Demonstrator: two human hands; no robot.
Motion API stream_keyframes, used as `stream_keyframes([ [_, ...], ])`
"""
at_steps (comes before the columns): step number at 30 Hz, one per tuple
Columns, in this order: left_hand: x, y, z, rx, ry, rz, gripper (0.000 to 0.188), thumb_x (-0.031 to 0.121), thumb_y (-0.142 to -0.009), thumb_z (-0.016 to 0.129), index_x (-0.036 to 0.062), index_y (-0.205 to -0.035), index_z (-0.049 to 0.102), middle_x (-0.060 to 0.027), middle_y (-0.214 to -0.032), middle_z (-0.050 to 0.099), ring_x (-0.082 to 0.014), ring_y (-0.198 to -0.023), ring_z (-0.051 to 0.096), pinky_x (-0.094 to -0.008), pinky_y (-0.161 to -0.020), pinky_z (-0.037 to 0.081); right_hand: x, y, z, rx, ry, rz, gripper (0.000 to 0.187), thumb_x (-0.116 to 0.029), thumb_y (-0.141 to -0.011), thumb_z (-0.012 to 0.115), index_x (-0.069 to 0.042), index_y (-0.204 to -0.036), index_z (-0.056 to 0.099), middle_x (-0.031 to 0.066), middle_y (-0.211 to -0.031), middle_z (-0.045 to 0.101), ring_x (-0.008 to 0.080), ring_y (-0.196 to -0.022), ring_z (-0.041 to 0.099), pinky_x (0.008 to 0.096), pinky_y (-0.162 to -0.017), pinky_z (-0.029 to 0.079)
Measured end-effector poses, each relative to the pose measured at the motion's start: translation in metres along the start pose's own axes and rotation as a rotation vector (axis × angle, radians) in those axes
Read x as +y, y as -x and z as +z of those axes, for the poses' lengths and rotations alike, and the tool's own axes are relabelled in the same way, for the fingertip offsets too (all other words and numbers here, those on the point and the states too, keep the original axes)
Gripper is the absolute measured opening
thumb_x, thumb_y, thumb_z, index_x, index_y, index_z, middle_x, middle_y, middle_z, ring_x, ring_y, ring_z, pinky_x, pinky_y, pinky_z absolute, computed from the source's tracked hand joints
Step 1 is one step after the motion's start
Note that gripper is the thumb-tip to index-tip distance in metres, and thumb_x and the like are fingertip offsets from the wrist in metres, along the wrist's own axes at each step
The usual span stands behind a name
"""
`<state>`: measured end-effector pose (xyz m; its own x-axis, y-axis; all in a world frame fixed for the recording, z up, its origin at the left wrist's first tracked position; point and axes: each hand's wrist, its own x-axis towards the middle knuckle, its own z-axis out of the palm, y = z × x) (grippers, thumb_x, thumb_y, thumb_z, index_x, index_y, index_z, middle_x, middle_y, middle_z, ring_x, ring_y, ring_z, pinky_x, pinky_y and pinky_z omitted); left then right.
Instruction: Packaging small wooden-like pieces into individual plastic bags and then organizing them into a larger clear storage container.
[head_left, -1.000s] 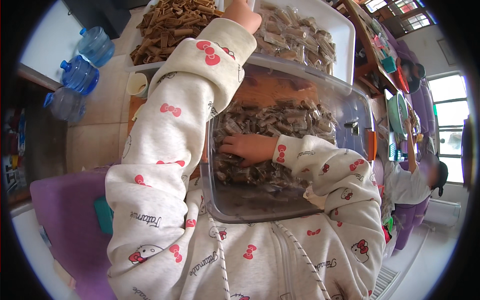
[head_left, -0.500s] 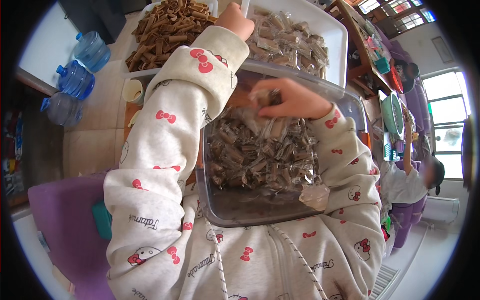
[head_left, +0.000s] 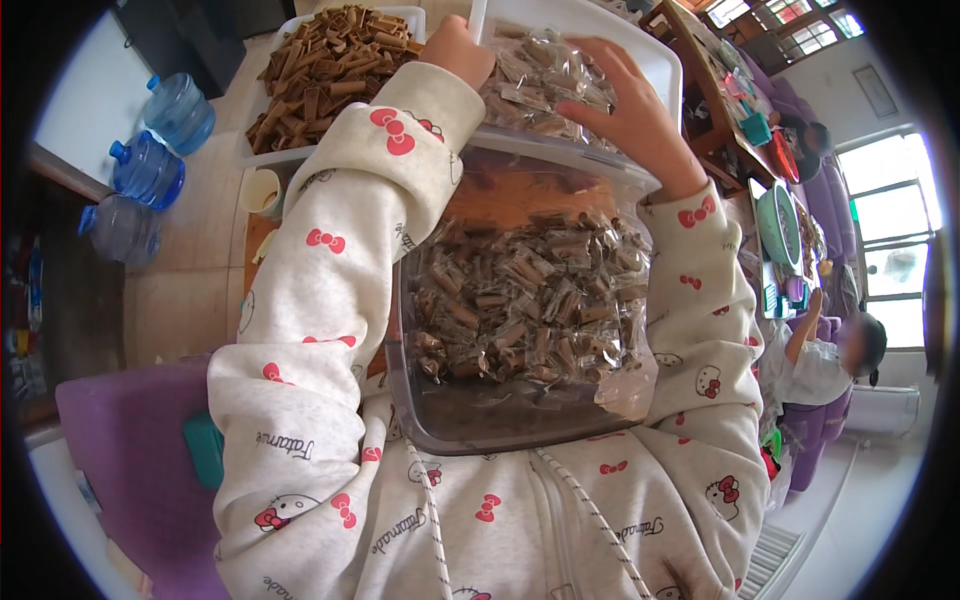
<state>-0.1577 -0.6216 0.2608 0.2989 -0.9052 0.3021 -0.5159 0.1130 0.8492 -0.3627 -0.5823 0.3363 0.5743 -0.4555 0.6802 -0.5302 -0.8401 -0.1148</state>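
My left hand [head_left: 458,54] is closed round the near-left rim of a white plastic tray [head_left: 668,72]. Inside that tray lie small brown pieces wrapped in clear film [head_left: 530,85]. Over the right part of this heap reaches my right hand [head_left: 640,115], its fingers spread and nothing visibly held. Closer to my body, a grey see-through bin [head_left: 440,425] holds a bigger heap of wrapped brown pieces [head_left: 530,300]. The tray's near edge overlaps the bin's far side.
Another white tray [head_left: 262,150] at the far left is full of loose brown pieces [head_left: 335,65]. A pale cup [head_left: 262,190] stands beside it. Several blue water jugs [head_left: 150,175] stand on the floor. A purple chair [head_left: 130,450] is at left; a co-worker [head_left: 820,360] sits at right.
My right hand has moved from above the bin, where it gripped wrapped pieces, up to the white tray, and has let them go. My left hand stays at the tray's rim.
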Motion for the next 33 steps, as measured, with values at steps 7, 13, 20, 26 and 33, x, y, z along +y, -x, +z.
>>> stream_keyframes([
  [7, -0.007, -0.002, 0.001, 0.080, -0.044, -0.033, 0.029, 0.012, -0.074, 0.058, -0.0013, -0.099, 0.053, -0.0252, -0.094, 0.062, -0.0401, -0.093, 0.059, -0.0438, -0.079, 0.047, -0.087, 0.046, 0.024, -1.143, -0.546, 0.114, 0.027, -0.027, -0.085, 0.061, -0.002, -0.094, 0.060, 0.0141, -0.079, 0.063, 0.0288, -0.074, 0.063, 0.0372, -0.065, 0.049],
  [13, 0.006, -0.001, 0.006, 0.053, -0.027, -0.029, 0.029, 0.012, -0.074, 0.058, -0.0013, -0.099, 0.053, -0.0257, -0.094, 0.062, -0.0407, -0.093, 0.059, -0.0439, -0.079, 0.046, -0.111, 0.145, 0.135, -1.132, -0.060, 0.301, 0.051, -0.040, -0.079, 0.065, 0.005, -0.099, 0.052, 0.0228, -0.090, 0.060, 0.0357, -0.081, 0.062, 0.0430, -0.071, 0.052],
  [20, -0.002, 0.000, 0.004, 0.088, -0.066, -0.036, 0.029, 0.014, -0.073, 0.060, 0.0003, -0.097, 0.053, -0.0247, -0.093, 0.062, -0.0411, -0.092, 0.059, -0.0451, -0.079, 0.046, -0.117, 0.151, 0.138, -1.100, -0.164, 0.204, 0.040, -0.022, -0.072, 0.066, 0.001, -0.102, 0.052, 0.0226, -0.094, 0.059, 0.0370, -0.081, 0.062, 0.0417, -0.070, 0.052],
  [26, -0.002, 0.000, 0.003, 0.086, -0.056, -0.032, 0.028, 0.015, -0.073, 0.059, 0.0003, -0.097, 0.053, -0.0242, -0.093, 0.062, -0.0412, -0.092, 0.059, -0.0449, -0.079, 0.046, -0.094, 0.117, 0.103, -0.954, -0.520, 0.352, 0.038, -0.019, -0.071, 0.062, 0.001, -0.102, 0.053, 0.0200, -0.074, 0.064, 0.0340, -0.075, 0.064, 0.0416, -0.067, 0.052],
  [33, 0.000, -0.001, 0.005, 0.090, -0.030, 0.017, 0.028, 0.012, -0.074, 0.057, -0.0009, -0.098, 0.053, -0.0248, -0.093, 0.062, -0.0410, -0.091, 0.059, -0.0441, -0.079, 0.046, -0.143, 0.162, 0.111, -1.315, -0.008, 0.045, 0.029, -0.030, -0.072, 0.062, -0.005, -0.087, 0.063, 0.0118, -0.073, 0.066, 0.0312, -0.069, 0.065, 0.0357, -0.062, 0.052],
])
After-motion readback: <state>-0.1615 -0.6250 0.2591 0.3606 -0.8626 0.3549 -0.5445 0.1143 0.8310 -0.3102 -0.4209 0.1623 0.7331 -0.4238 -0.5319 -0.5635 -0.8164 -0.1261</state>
